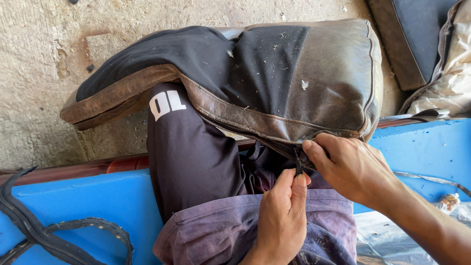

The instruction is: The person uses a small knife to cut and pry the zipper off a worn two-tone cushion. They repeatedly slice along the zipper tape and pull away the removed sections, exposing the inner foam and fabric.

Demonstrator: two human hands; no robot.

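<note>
Cushion (pixel 294 73): propped on knee, seam facing the person.
Left hand (pixel 282 221): pinching black zipper tab (pixel 298 167).
Right hand (pixel 351 169): gripping seam edge, steadying it.

Bright daylight, soft shadows, sharp focus

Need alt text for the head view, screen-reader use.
Two bare hands work at the edge of a worn brown leather cushion lying over the person's lap: the left hand pinches a dark strip at its seam, the right hand grips the edge beside it. Blue surface beneath, concrete floor beyond.
</note>
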